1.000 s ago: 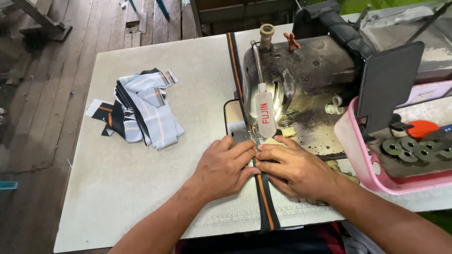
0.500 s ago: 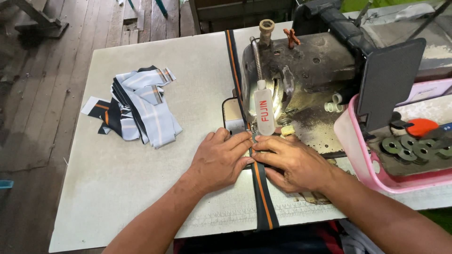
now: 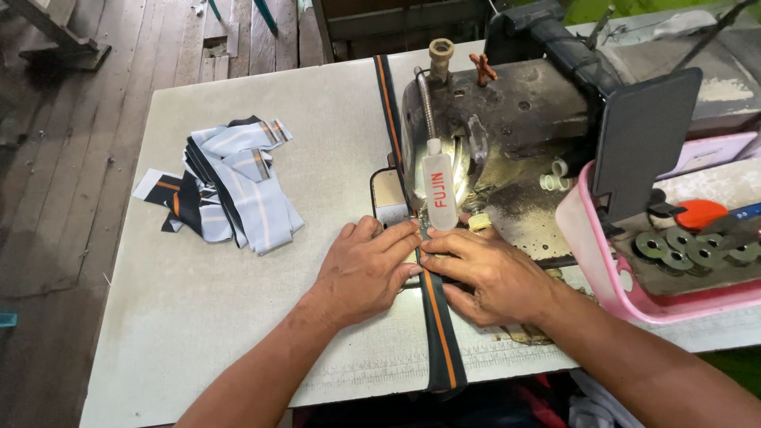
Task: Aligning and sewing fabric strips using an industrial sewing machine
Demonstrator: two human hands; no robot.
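Observation:
A long dark fabric strip with an orange stripe (image 3: 441, 333) runs from the table's near edge, under the presser area of an old dark sewing machine (image 3: 507, 127), and on toward the far edge. My left hand (image 3: 366, 269) lies flat on the table, fingertips pressing the strip's left edge just before the needle. My right hand (image 3: 485, 273) presses the strip from the right, fingers flat and pointing left. Both hands touch each other at the fingertips. A white lamp (image 3: 437, 190) on the machine lights the needle area.
A heap of pale blue, dark and orange-striped fabric pieces (image 3: 230, 186) lies on the grey table (image 3: 198, 317) to the left. A pink tray (image 3: 634, 277) with several metal bobbins and a red round object stands at the right. Wooden floorboards lie beyond the left edge.
Both hands have slid forward along the strip toward the needle, and the strip has fed farther through the machine. The camera view has shifted slightly.

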